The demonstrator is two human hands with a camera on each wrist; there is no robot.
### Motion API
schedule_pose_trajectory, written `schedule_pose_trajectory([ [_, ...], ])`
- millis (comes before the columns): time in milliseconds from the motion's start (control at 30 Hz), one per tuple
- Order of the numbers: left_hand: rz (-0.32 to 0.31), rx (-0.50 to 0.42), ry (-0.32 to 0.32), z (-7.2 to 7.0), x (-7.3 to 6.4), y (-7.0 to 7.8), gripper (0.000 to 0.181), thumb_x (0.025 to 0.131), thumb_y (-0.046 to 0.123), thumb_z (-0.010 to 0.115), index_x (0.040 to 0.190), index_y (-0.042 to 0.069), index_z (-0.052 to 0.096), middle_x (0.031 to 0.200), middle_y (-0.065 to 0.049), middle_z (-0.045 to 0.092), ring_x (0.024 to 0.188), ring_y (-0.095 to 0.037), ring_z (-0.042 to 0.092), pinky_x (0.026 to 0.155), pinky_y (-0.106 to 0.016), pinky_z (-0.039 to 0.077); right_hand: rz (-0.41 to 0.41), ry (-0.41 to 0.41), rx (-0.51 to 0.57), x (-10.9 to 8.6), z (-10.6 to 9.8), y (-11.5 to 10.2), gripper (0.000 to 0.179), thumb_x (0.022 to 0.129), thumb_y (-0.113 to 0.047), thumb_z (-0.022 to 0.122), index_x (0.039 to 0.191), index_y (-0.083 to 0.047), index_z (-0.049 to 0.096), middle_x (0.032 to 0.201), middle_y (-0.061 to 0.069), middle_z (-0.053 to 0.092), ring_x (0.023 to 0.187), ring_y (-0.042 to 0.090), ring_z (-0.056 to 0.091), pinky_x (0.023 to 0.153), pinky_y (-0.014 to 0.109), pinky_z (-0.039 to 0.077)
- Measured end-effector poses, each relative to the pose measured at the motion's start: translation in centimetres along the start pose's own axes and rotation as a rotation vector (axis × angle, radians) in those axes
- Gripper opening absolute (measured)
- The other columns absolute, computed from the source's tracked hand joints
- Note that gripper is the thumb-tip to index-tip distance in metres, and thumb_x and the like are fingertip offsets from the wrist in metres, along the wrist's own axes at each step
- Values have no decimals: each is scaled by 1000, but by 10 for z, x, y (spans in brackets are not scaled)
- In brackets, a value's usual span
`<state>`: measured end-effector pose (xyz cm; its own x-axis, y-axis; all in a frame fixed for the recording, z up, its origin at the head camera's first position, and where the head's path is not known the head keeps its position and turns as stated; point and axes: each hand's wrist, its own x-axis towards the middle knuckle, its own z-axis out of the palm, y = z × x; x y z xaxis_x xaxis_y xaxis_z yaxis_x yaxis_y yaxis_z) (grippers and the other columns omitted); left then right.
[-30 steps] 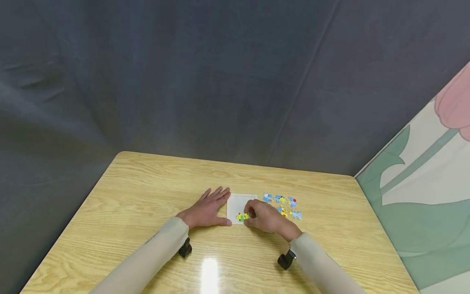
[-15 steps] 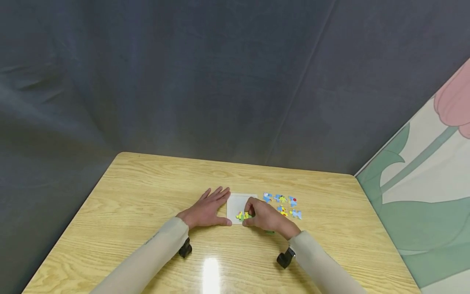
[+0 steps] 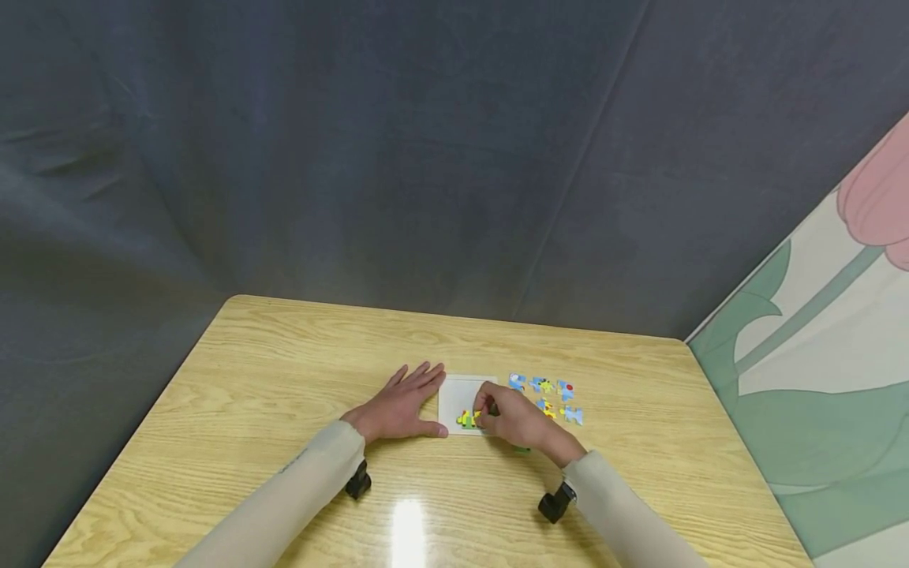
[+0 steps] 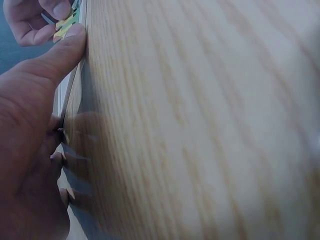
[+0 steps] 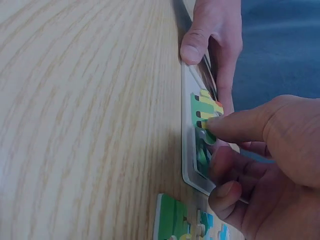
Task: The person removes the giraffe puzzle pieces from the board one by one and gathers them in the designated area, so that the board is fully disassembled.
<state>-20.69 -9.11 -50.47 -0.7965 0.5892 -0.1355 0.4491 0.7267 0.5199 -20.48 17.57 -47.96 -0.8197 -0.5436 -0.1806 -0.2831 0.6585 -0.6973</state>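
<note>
A white puzzle tray lies on the table. My left hand rests spread at its left side, thumb on the near-left corner and fingertips on the left edge. Yellow and green puzzle pieces sit joined along the tray's near side. Over them, my right hand has its thumb and curled index finger at a green-edged puzzle piece, pinching it at the right end of the row. Fingers hide part of this piece. In the left wrist view, the left thumb lies beside the row.
Several loose puzzle pieces, blue, yellow and red, lie right of the tray, among them a blue one. A green piece lies nearer, partly under the right wrist. A dark curtain hangs behind the wooden table.
The right thumb and index finger have shifted slightly right along the row of pieces, and a dark green patch now shows between them. The left hand has stayed in place.
</note>
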Motion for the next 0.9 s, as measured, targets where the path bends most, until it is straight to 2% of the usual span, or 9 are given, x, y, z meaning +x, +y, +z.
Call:
schedule_pose_trajectory([
  [100,4,-1,2,0,0,0,100,98,61,69,171,8,24,182,-6,14,170,-32,8,138,-60,4,-25,3,26,-2,-2,0,0,105,-6,65,105,-6,65,94,2,68,77,13,56,62,23,45],
  [300,6,0,-4,0,0,-1,100,98,62,68,171,9,24,182,-5,14,170,-31,8,138,-60,3,-85,3,85,-13,-12,-1,9,107,-6,59,105,-9,67,97,6,71,67,6,53,60,22,47],
  [467,18,-8,-4,1,0,-2,100,98,62,68,171,9,23,182,-5,13,170,-32,7,138,-61,3,-68,20,99,-26,-23,3,7,108,-8,60,105,-9,66,98,12,71,60,4,46,56,22,44],
  [567,23,-9,-3,1,-1,-3,100,99,62,67,171,9,22,182,-6,12,171,-31,7,137,-61,3,-51,46,94,-34,-30,8,5,107,-8,61,105,-8,66,100,12,71,62,4,46,57,21,43],
  [767,20,-13,-9,0,-1,-2,100,100,60,67,171,9,21,182,-6,11,170,-32,6,137,-61,2,-54,87,95,-51,-44,21,3,105,-6,64,105,-3,65,105,14,72,74,8,56,61,20,45],
  [900,18,-24,-12,-1,-2,0,100,100,60,67,171,8,20,182,-7,10,170,-32,5,137,-61,1,-35,110,65,-63,-55,30,4,105,-8,66,103,-4,65,104,11,71,78,9,56,62,21,45],
])
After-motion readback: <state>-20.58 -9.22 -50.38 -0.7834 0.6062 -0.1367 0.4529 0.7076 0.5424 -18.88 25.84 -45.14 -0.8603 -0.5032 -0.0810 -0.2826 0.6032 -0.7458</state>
